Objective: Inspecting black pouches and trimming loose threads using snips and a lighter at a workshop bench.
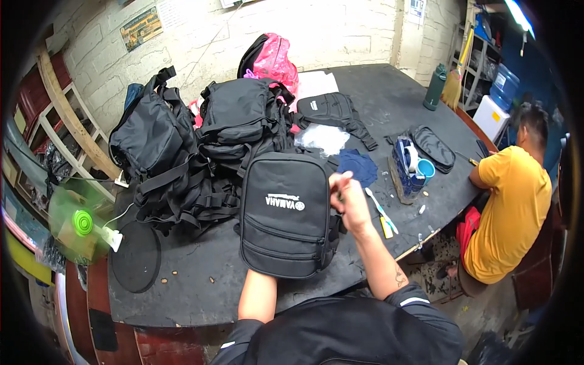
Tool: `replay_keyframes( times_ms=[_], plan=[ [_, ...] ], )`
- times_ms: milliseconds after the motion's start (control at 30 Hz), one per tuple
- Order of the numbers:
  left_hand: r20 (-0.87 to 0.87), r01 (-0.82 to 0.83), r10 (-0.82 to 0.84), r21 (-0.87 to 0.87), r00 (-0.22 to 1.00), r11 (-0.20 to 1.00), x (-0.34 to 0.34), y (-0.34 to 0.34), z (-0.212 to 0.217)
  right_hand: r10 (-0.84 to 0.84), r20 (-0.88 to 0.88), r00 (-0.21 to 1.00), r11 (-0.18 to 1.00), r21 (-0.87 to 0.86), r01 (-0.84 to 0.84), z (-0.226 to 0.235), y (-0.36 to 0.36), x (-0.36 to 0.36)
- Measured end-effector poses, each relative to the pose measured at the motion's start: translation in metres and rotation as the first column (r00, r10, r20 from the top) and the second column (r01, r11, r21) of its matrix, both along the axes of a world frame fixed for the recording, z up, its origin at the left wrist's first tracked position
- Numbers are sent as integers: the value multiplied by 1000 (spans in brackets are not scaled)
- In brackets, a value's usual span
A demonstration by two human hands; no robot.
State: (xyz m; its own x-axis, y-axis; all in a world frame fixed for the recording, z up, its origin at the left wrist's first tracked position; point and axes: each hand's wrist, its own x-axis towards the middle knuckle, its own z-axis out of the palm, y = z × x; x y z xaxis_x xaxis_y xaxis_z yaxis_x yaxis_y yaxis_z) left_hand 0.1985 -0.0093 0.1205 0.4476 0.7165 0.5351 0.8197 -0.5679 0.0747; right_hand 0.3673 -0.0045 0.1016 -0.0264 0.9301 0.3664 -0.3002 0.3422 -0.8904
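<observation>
A black backpack (286, 213) with pale printing and two zippers across its front stands upside down before me, its front facing me. My left forearm (258, 297) goes in behind its lower edge, so the bag hides that hand and its fingers. Close by the bag's right side is my right hand (348, 198), raised with the fingers curled in. What those fingers pinch, if anything, is too small to make out. Behind the bag lie a white plastic bag (322, 140) and a dark blue cloth (357, 167).
Black backpacks (237, 112) with loose straps crowd the left. A toothbrush (382, 212), a blue roll of tape (426, 169) and a black pouch (433, 148) lie right. A green bottle (435, 88) stands far right. A person in yellow (508, 207) sits at the right edge; a green fan (82, 222) spins left.
</observation>
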Motion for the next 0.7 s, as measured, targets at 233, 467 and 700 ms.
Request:
replay_keyframes(
  times_ms=[233,467,700],
  plan=[
    [-145,25,-13,78,989,997,-5,-23,16,52,296,954,998,-40,-42,20,-8,14],
    [-267,37,-13,86,964,996,10,-36,71,-184,437,880,981,145,132,16,-24,18],
    [-384,145,-74,160,920,976,3,-54,76,-415,795,442,910,362,203,51,-14,30]
  ],
)
